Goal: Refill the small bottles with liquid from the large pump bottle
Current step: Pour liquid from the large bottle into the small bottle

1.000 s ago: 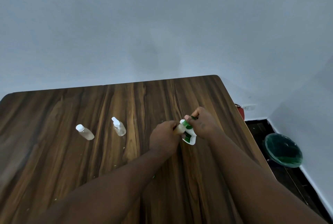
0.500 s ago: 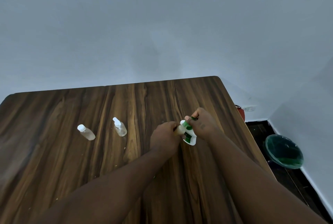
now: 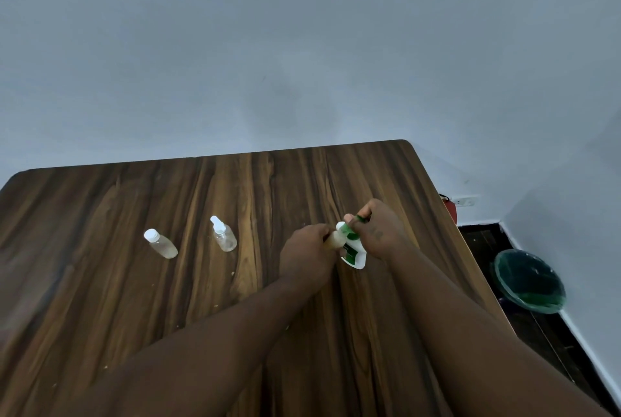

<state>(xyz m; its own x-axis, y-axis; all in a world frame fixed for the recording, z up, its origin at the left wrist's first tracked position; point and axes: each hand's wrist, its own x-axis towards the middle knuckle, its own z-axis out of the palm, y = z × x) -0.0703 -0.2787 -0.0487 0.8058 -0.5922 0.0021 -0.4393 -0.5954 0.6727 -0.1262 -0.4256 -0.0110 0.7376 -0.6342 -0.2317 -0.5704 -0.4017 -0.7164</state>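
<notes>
While the pump bottle point(image 3: 353, 250) sits near the right edge of the table point(image 3: 100, 282), the right hand point(image 3: 381, 232) is curled over its green pump head point(image 3: 361, 217), fingers and thumb pinching it. The left hand point(image 3: 307, 250) grips a small bottle point(image 3: 332, 241), tipped on its side with its open end brought up against the pump's nozzle. Whether the mouth sits squarely under the spout is too small to tell, and so is whether the pump bottle's base rests on the wood.

This looks like the filling step itself, with liquid being pumped into the held bottle. The next move likely calls for steady presses on the pump head while the left hand keeps the mouth tight to the nozzle, so nothing drips onto the table. After that the bottle will need its cap.

Well to the left stand a capped bottle point(image 3: 160, 243) and a spray bottle point(image 3: 223, 234), apart from each other, both closed and seemingly holding pale liquid. On the floor to the right of the table is a green bin point(image 3: 529, 280).
</notes>
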